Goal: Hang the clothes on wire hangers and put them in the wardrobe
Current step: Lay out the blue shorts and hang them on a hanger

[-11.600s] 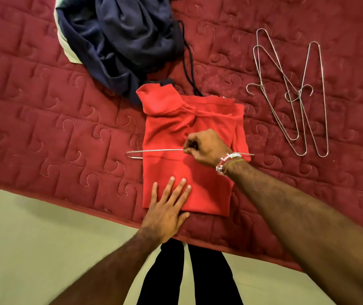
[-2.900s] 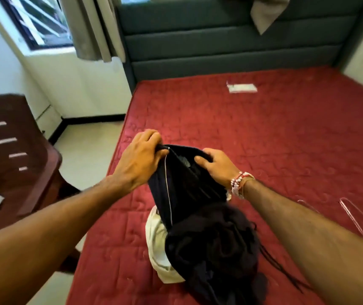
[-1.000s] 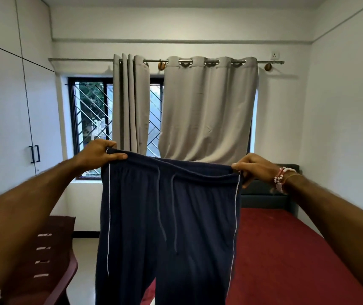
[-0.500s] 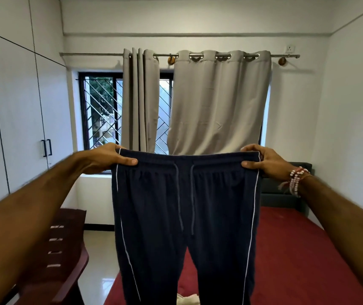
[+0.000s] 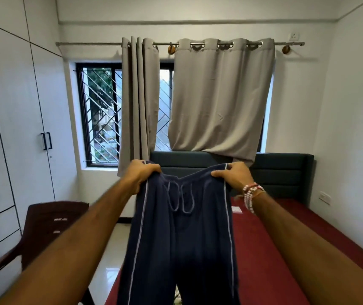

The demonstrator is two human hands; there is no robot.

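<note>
At far left, closed white wardrobe (image 5: 22,128) doors, well apart from the garment; lower and nearer, brown chair (image 5: 44,216). Right of these, left hand (image 5: 142,175): fingers curled over the top edge and clamped on the left corner of the waistband (image 5: 189,176), just beside a white side stripe.

Between the two hands, navy track trousers (image 5: 182,249). Hang full length in the air over the near end of the red bed (image 5: 255,260), dipping shallowly along the top, with drawstring (image 5: 171,199) looping loose at the middle.

Judged soft, limp and light. No stiffness to keep a shape, so likely to fold wherever unsupported and to slide off thin wire if draped unevenly. Not fragile; should tolerate a firm pinch. Best taken at the waistband corners, for the bulk of elastic and seam, as now. For draping over a hanger bar, probably better laid leg on leg first and held near mid-length. Worth watching the drawstring for a snag on the hook.

At right, right hand (image 5: 231,175), beaded bracelets (image 5: 252,197) at the wrist: fingers curled down over the right waistband corner, closed tight on the cloth next to the other stripe. Nothing else in either grip.
</note>
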